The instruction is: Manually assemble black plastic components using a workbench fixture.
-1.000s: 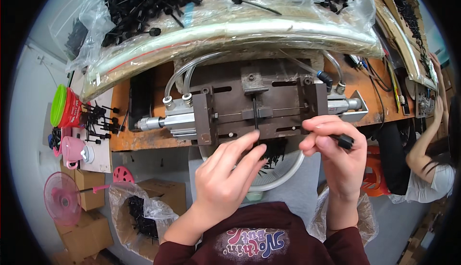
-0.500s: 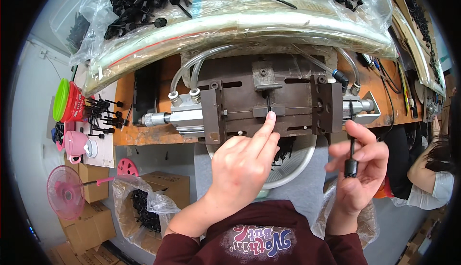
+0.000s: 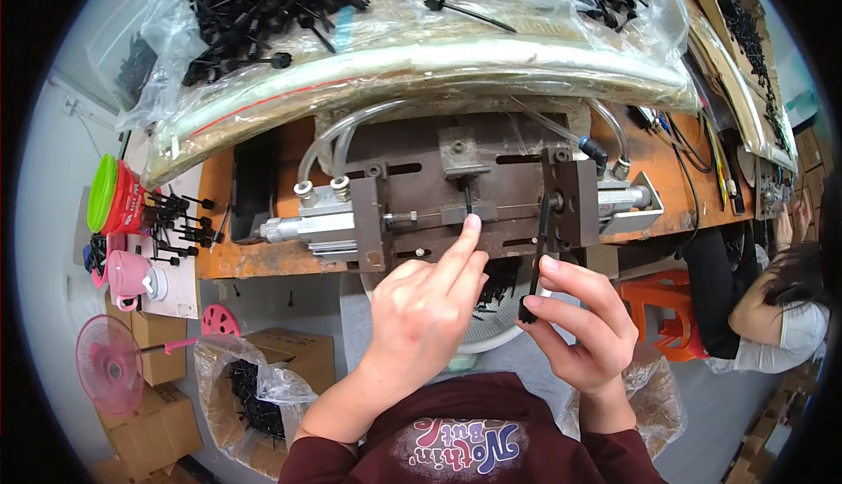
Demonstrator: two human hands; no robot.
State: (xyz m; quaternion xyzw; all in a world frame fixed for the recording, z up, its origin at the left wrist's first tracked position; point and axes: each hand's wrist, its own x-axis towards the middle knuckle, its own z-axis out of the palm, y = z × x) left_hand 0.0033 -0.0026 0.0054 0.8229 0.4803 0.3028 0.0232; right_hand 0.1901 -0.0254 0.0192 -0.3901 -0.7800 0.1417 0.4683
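Two hands work at the metal jig [image 3: 478,195]: left hand [image 3: 421,317] (fingers together) presses its slot; right hand [image 3: 583,326] pinches a black pin [image 3: 537,256] beside it, best kept upright.

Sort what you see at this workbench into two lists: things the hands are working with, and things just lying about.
In use:
left hand, forefinger on the metal press fixture
right hand, holding a black pin

Lying about:
bag of black pins
pink cup
pink fan
cardboard boxes
orange stool

Left hand [image 3: 421,309] index finger extended forward, right hand [image 3: 583,326] fingertips pinched together, both forearms raised
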